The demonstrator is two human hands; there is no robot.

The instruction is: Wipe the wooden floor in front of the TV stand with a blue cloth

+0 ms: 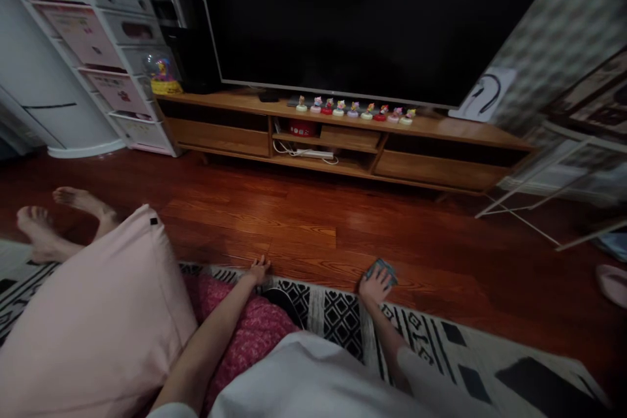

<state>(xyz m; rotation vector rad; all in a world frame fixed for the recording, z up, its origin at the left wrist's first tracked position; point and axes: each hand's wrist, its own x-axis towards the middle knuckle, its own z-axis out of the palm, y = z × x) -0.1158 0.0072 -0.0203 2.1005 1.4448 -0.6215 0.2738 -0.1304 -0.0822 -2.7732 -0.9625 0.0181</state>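
My right hand (376,285) lies flat with spread fingers on a small grey-blue piece, which looks like a folded cloth (389,272), on the wooden floor (313,215) just past the rug's edge. The palm covers much of it. Farther left, my left hand (259,270) rests at the rug's edge, fingers apart and reaching onto the floor, with nothing in it. A patterned rug (431,333) lies under my legs, which are in pink-red fabric (255,326). A large pink cushion (108,313) sits left of my left arm.
A low wooden TV cabinet (210,136) stands ahead, bearing a large television (367,19) and a row of small figurines (341,107). Bare feet (42,232) show at the left. White drawers (117,88) stand at the back left, a metal-legged stand (533,209) at the right.
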